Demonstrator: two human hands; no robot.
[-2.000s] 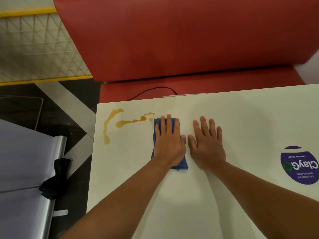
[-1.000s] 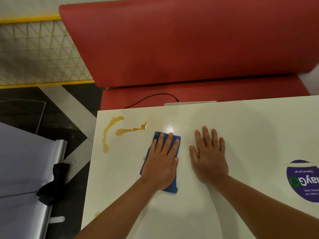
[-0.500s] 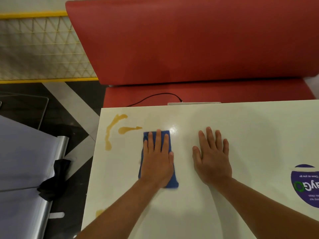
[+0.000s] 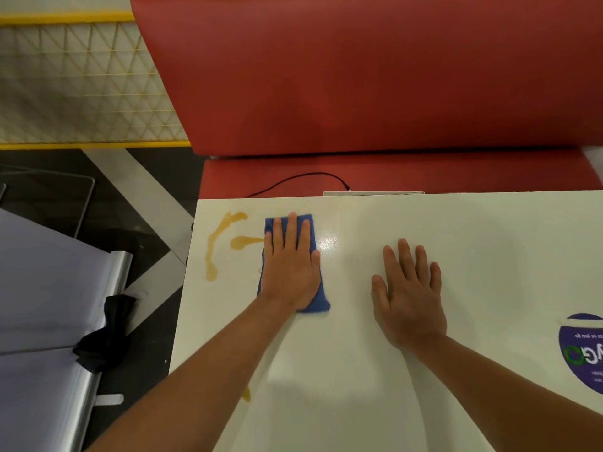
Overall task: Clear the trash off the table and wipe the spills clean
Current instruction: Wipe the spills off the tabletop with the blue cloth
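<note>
A white table [image 4: 359, 370] fills the lower right of the view. My left hand [image 4: 290, 265] lies flat with straight fingers on a folded blue cloth [image 4: 321, 295], pressing it to the tabletop near the far left corner. Just left of the cloth is an amber spill [image 4: 217, 246]: a long curved streak and a short blob [image 4: 243, 242] that touches the cloth's left edge. A small amber spot [image 4: 247, 393] shows beside my left forearm. My right hand [image 4: 408, 295] rests flat on the bare table, fingers spread.
A red bench seat [image 4: 375, 76] stands behind the table's far edge, with a black cable [image 4: 300, 179] and a thin white object [image 4: 373, 193] on it. A purple round sticker [image 4: 584, 357] is on the table at the right. Grey panels [image 4: 49, 321] lie on the floor left.
My left hand has slid the blue cloth leftward and up along the far edge, and the right part of the amber streak is gone. My right hand has stayed flat in place.
</note>
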